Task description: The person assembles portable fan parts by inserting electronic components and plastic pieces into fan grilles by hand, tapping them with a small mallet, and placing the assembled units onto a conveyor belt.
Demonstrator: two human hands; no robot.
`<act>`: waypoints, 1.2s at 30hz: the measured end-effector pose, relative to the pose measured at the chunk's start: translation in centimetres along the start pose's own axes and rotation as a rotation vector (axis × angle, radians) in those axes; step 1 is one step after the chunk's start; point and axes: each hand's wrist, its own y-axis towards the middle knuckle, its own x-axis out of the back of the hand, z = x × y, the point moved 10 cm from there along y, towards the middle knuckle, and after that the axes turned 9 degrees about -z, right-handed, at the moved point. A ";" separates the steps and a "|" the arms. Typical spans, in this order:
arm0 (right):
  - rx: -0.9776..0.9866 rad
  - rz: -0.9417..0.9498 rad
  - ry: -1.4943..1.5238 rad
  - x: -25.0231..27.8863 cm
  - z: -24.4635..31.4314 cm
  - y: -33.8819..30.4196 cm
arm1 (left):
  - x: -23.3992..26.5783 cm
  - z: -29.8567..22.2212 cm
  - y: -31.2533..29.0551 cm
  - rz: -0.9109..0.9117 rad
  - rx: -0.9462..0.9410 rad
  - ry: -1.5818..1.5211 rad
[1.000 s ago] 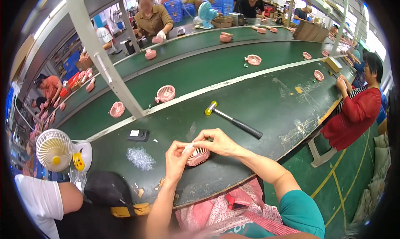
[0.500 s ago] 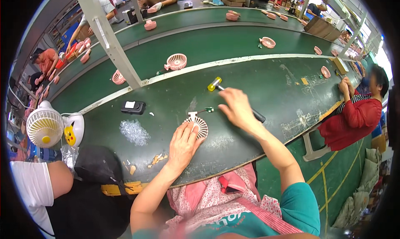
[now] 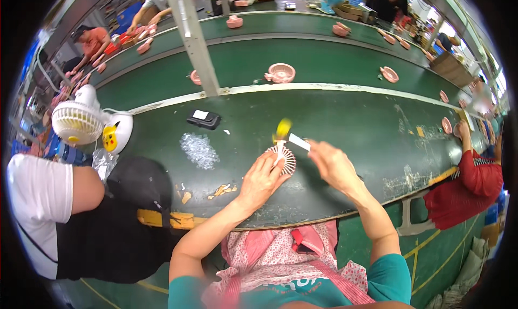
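Note:
My left hand point(image 3: 261, 178) presses a pale, round, slotted fan housing point(image 3: 288, 160) flat against the dark green worktable, its fingers lying over the left part. A short neck on the housing points away from me. Just beyond that neck is the yellow head of a mallet point(image 3: 284, 128), blurred by motion. My right hand point(image 3: 335, 166) is closed round the mallet's handle, to the right of the housing. Whether the mallet head touches the neck, I cannot tell. The small green circuit board on a wire is hidden or too blurred to make out.
Left of the housing lie a pile of small clear plastic pieces point(image 3: 199, 150) and a black case point(image 3: 204, 119). A white fan point(image 3: 78, 121) stands farther left. Pink fan housings point(image 3: 281, 73) lie on the green conveyor point(image 3: 334, 57) beyond a metal post point(image 3: 195, 39). A person in red point(image 3: 465, 185) sits right.
My right hand has closed on the mallet, lifted it and swung its head left to the housing's neck. My left hand stays on the housing. The whole view has shifted.

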 end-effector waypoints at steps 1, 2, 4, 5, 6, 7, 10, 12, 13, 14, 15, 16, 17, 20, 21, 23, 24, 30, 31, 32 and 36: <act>-0.014 0.024 0.040 -0.9 -0.8 -0.1 | -0.1 0.2 -0.2 0.021 0.010 -0.017; -0.028 0.049 0.079 -1.6 -1.3 0.0 | 0.0 0.5 -0.4 0.041 0.020 -0.034; -0.106 -0.006 -0.053 -0.9 -2.5 0.8 | 1.1 2.6 -0.4 -0.055 0.083 -0.125; -0.136 -0.047 -0.096 -0.7 -3.5 1.2 | 1.6 4.4 -0.5 -0.101 0.132 -0.162; -0.171 -0.067 -0.117 -0.2 -5.0 1.2 | 3.3 5.0 0.6 -0.201 0.093 -0.013; -0.060 -0.167 -0.145 0.6 -4.7 1.6 | 4.8 6.2 1.8 -0.222 0.093 0.103; 0.053 -0.265 -0.120 1.0 -3.0 2.4 | 7.0 13.2 1.8 -0.215 0.277 0.461; 0.103 -0.141 -0.027 -1.2 -2.1 3.1 | 7.8 16.8 1.2 -0.171 0.370 0.588; 0.142 -0.080 -0.005 -2.4 -1.5 3.3 | 7.7 18.1 0.8 -0.137 0.425 0.595; 0.150 0.003 -0.024 -3.8 -1.1 3.4 | 7.8 18.6 0.5 -0.139 0.421 0.597; 0.175 0.031 -0.036 -4.8 -0.8 3.4 | 7.3 19.4 0.0 -0.084 0.449 0.583; 0.199 0.058 -0.049 -5.9 -0.4 3.4 | 6.7 20.2 -0.5 -0.028 0.477 0.568; 0.197 0.065 -0.040 -6.7 -0.2 3.3 | 6.7 20.6 -0.8 -0.054 0.481 0.565; 0.170 0.069 -0.063 -7.5 -0.4 3.3 | 6.2 20.3 -0.4 -0.043 0.459 0.549; 0.151 0.071 -0.037 -7.9 -0.5 3.4 | 6.5 20.2 -0.3 -0.065 0.439 0.538; 0.132 0.080 0.024 -8.2 -0.5 3.4 | 6.9 19.2 -0.3 -0.144 0.355 0.516; 0.126 0.053 0.067 -7.9 -0.1 3.4 | 7.2 18.8 0.1 -0.177 0.364 0.474; -0.020 -0.017 0.453 -7.7 -0.3 3.3 | 1.7 16.6 -1.3 -0.226 0.912 -0.713; -0.091 -0.001 0.494 -8.0 -0.7 3.0 | 0.3 14.8 -1.3 -0.222 1.042 -1.007; -0.177 0.041 0.590 -8.6 -1.3 2.5 | -1.5 14.7 -2.3 -0.178 1.134 -1.162; -0.329 0.035 0.777 -8.6 -1.4 1.9 | -3.5 12.5 -3.0 -0.131 1.237 -1.327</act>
